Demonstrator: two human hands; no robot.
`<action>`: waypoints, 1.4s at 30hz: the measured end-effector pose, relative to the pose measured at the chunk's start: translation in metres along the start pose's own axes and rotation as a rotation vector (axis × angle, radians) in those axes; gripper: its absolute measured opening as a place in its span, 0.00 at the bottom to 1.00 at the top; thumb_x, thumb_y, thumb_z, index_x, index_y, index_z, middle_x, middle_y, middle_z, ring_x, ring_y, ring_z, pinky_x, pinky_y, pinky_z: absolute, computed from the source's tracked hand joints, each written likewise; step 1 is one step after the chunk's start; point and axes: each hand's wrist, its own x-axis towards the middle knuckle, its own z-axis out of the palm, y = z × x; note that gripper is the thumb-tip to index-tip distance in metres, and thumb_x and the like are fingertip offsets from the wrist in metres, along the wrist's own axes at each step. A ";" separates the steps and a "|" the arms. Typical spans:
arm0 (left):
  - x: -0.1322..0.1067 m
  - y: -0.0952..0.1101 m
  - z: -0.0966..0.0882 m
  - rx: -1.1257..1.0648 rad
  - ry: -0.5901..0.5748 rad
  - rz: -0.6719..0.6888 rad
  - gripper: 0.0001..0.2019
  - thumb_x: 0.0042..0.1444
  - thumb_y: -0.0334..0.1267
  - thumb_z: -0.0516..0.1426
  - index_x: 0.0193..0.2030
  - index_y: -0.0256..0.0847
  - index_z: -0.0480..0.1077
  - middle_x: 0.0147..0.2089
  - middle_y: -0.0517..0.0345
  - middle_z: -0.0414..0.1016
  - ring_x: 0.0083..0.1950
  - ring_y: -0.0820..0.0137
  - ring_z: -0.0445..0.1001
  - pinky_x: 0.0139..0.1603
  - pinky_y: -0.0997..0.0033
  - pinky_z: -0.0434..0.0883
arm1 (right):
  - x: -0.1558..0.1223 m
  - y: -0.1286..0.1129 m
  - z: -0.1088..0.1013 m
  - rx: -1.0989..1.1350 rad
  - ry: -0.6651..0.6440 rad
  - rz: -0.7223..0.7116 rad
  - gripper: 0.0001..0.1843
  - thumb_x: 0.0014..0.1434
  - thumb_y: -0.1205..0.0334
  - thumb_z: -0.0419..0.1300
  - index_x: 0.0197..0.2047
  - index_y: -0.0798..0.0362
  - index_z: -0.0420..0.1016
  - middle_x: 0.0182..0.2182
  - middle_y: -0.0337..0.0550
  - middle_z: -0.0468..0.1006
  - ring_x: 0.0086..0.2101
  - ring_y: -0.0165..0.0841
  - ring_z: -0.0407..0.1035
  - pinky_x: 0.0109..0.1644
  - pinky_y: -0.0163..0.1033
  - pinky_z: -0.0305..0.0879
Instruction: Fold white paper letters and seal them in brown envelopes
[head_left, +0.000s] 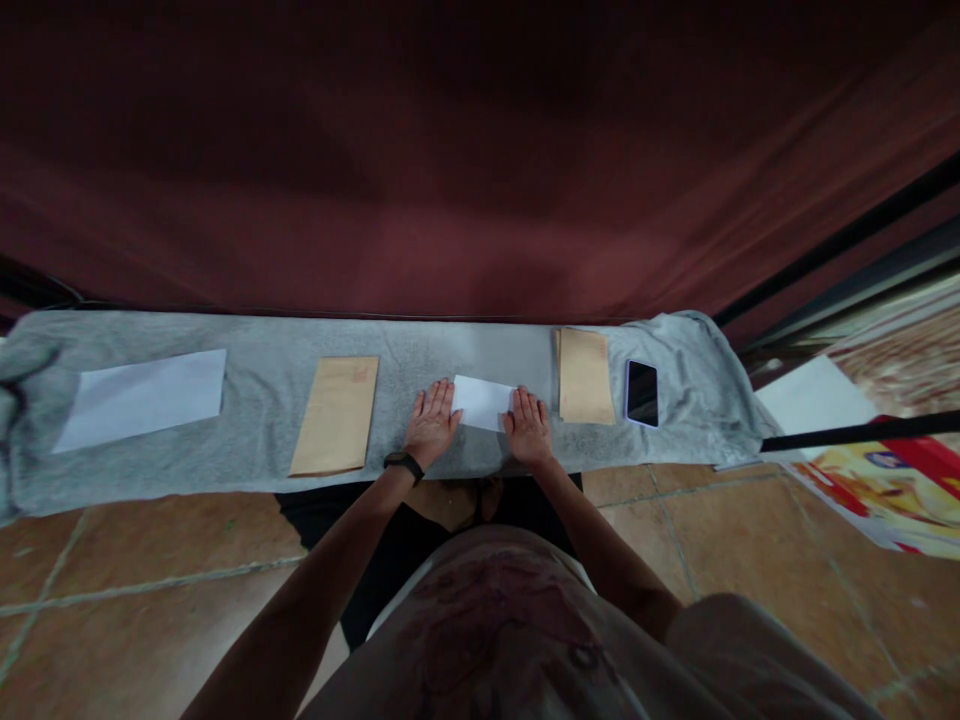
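A small white sheet of paper (pixel 484 402), which looks folded, lies on the grey cloth in front of me. My left hand (pixel 433 424) rests flat at its left end, fingers stretched forward, with a dark band on the wrist. At the paper's right end lies my right hand (pixel 528 428), also flat with its fingers out. Both hands touch the paper's edges without gripping it. Left of my left hand is a brown envelope (pixel 335 415). A stack of brown envelopes (pixel 586 376) sits just right of my right hand.
A grey cloth (pixel 255 420) covers the long narrow surface. White paper (pixel 142 398) lies at its left, and a phone (pixel 643 393) right of the envelope stack. Dark red fabric (pixel 450 240) hangs behind. A colourful printed box (pixel 892 490) is at the far right.
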 end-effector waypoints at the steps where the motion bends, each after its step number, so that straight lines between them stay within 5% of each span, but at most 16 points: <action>1: -0.001 0.004 -0.001 0.000 0.008 -0.008 0.32 0.71 0.45 0.40 0.76 0.30 0.48 0.77 0.40 0.51 0.79 0.57 0.46 0.77 0.46 0.47 | 0.000 -0.003 0.000 0.001 0.006 0.012 0.31 0.73 0.57 0.44 0.74 0.63 0.54 0.71 0.60 0.58 0.70 0.47 0.52 0.72 0.58 0.47; 9: -0.005 0.036 0.003 -0.031 -0.049 0.130 0.29 0.69 0.36 0.40 0.75 0.30 0.51 0.78 0.46 0.50 0.79 0.62 0.45 0.78 0.54 0.47 | 0.002 -0.050 0.007 0.067 -0.103 -0.137 0.29 0.72 0.63 0.45 0.73 0.59 0.56 0.71 0.51 0.58 0.70 0.39 0.53 0.73 0.49 0.50; 18: -0.012 0.015 0.005 -0.006 0.005 0.029 0.30 0.69 0.42 0.42 0.76 0.35 0.50 0.75 0.44 0.56 0.76 0.58 0.54 0.74 0.51 0.55 | -0.011 -0.023 0.002 0.049 -0.003 -0.140 0.32 0.72 0.54 0.48 0.73 0.63 0.54 0.70 0.59 0.60 0.69 0.44 0.55 0.72 0.55 0.53; 30: 0.068 0.020 -0.020 0.014 -0.106 0.146 0.25 0.64 0.33 0.48 0.68 0.35 0.64 0.65 0.41 0.70 0.66 0.57 0.67 0.68 0.55 0.62 | -0.010 -0.024 -0.006 0.053 -0.022 -0.134 0.30 0.72 0.55 0.51 0.72 0.60 0.57 0.69 0.57 0.62 0.69 0.43 0.56 0.73 0.54 0.52; 35: 0.089 0.019 -0.042 0.016 -0.173 0.138 0.12 0.60 0.32 0.54 0.46 0.42 0.77 0.51 0.47 0.77 0.53 0.57 0.75 0.58 0.56 0.70 | -0.010 -0.017 -0.013 0.173 -0.003 -0.119 0.27 0.72 0.63 0.46 0.71 0.56 0.60 0.67 0.53 0.66 0.67 0.38 0.59 0.71 0.50 0.56; 38: 0.090 0.020 -0.064 -0.013 -0.098 0.149 0.11 0.63 0.32 0.52 0.43 0.43 0.75 0.47 0.50 0.78 0.49 0.59 0.76 0.57 0.57 0.70 | -0.005 -0.007 -0.019 0.274 0.092 -0.003 0.28 0.72 0.65 0.43 0.73 0.56 0.57 0.68 0.54 0.65 0.66 0.38 0.60 0.68 0.48 0.61; 42: 0.071 0.021 -0.081 -0.108 0.154 0.209 0.12 0.67 0.35 0.49 0.49 0.43 0.73 0.50 0.50 0.77 0.54 0.58 0.73 0.60 0.56 0.69 | 0.006 0.007 -0.032 0.429 0.294 0.116 0.29 0.72 0.62 0.43 0.74 0.55 0.53 0.70 0.55 0.61 0.69 0.40 0.55 0.69 0.52 0.60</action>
